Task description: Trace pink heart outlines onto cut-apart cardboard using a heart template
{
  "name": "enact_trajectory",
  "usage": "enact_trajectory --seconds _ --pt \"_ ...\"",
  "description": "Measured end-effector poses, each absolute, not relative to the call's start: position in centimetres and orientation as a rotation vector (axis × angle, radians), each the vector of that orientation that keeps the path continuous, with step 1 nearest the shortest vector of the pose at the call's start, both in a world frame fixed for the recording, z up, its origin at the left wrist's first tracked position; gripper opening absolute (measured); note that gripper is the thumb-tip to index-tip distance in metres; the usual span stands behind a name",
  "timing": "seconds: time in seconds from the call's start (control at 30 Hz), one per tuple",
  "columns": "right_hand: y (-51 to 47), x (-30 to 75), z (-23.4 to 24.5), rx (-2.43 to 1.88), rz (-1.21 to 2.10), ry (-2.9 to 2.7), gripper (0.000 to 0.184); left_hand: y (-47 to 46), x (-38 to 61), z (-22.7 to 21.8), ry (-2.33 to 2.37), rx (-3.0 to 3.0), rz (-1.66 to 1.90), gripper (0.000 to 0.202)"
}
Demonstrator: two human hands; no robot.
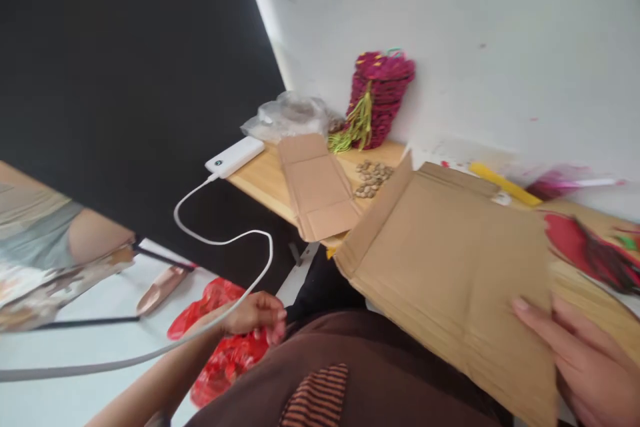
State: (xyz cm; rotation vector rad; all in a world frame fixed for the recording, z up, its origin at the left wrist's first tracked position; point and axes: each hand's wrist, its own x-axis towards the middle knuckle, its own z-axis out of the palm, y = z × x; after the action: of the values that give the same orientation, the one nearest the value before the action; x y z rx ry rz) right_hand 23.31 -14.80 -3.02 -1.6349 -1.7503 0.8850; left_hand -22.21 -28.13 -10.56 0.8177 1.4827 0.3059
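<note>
Light bright, cool and diffuse; source outside my view. Pale wall (450, 27) evenly lit, whitest in a strip beside the black panel (125, 67), whose detail sinks into darkness. Faint soft shadow right of the maroon woven piece (385, 97) at the counter's (260, 175) far edge. Glints on the red plastic (230, 367). My right hand (593, 353) and the near end of the cardboard (450, 260) slightly soft. Items toward the counter's right end smeared, stretched by the wide lens.
</note>
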Motion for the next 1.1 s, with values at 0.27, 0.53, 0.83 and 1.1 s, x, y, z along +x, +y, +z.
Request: enact_trajectory --seconds 0.27,0.53,0.83,1.1 --pt "-13.7 21.6 -0.3 -1.428 1.441 -1.069 0.058 -17.6 -13.8 5.2 0.858 1.434 0.457 0.033" --pt "-10.9 24.5 -0.6 -1.492 1.117 -1.329 0.054 -9.5 -7.0 0.3 1.298 2.478 0.369 0.069" --pt "-8.6 27.8 -2.1 -1.964 0.210 -1.771 0.064 -10.8 -5.0 -1.8 1.280 2.475 0.184 0.080" --pt "-8.5 27.3 -4.6 -1.662 -0.517 -2.251 0.041 -10.8 -5.1 -2.4 1.296 2.454 0.177 0.068"
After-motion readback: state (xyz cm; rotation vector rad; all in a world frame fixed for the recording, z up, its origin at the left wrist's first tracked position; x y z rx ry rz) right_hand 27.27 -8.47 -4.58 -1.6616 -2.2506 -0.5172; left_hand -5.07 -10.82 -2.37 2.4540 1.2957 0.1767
